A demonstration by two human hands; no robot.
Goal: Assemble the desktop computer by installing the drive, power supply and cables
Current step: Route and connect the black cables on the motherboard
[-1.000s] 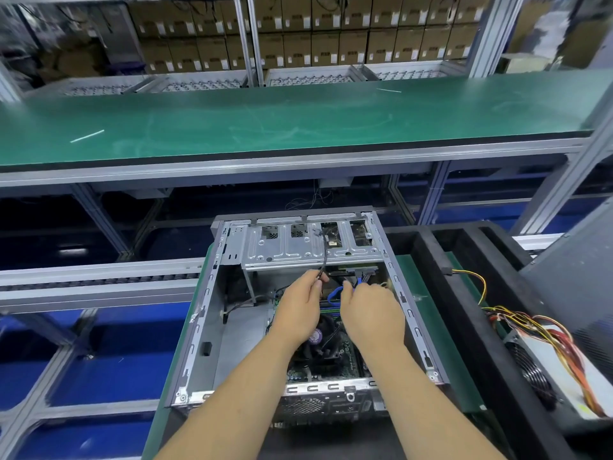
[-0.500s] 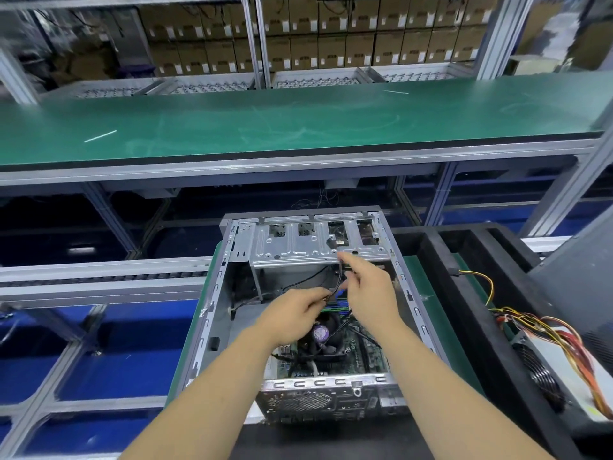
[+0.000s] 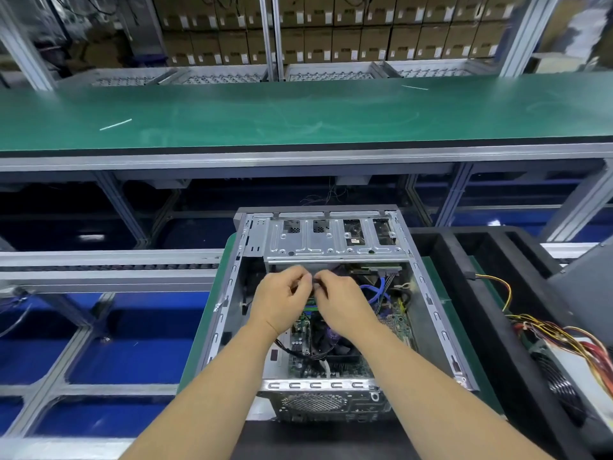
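At nine o'clock a roller conveyor (image 3: 109,267) of dull aluminium rails is seen, with blue flooring beneath its frame. From ten to two o'clock a long bench (image 3: 298,114) covered by a smooth green mat is stretched, and stacked brown cardboard boxes (image 3: 331,31) are ranked behind it at twelve o'clock. At the centre the open computer case (image 3: 229,313), a rectangular box of stamped, perforated sheet steel, is laid on its side on a green mat, with its ribbed drive cage (image 3: 335,242) at the far end and a green motherboard (image 3: 300,346) on its floor. Just below the cage the left hand (image 3: 282,300) is held with fingers curled, and a small dark cable connector (image 3: 315,287) is pinched at its fingertips. The right hand (image 3: 345,305) is pressed against it, fingers likewise curled onto the same connector; how much of it each hand holds cannot be told. Looped blue cables (image 3: 373,292) are seen just right of the hands, inside the case. At four o'clock the boxy grey power supply (image 3: 583,370), with a round fan grille and a tangled bundle of yellow, red and black wires (image 3: 547,330), is lying in a black foam tray (image 3: 491,327), well apart from the case.
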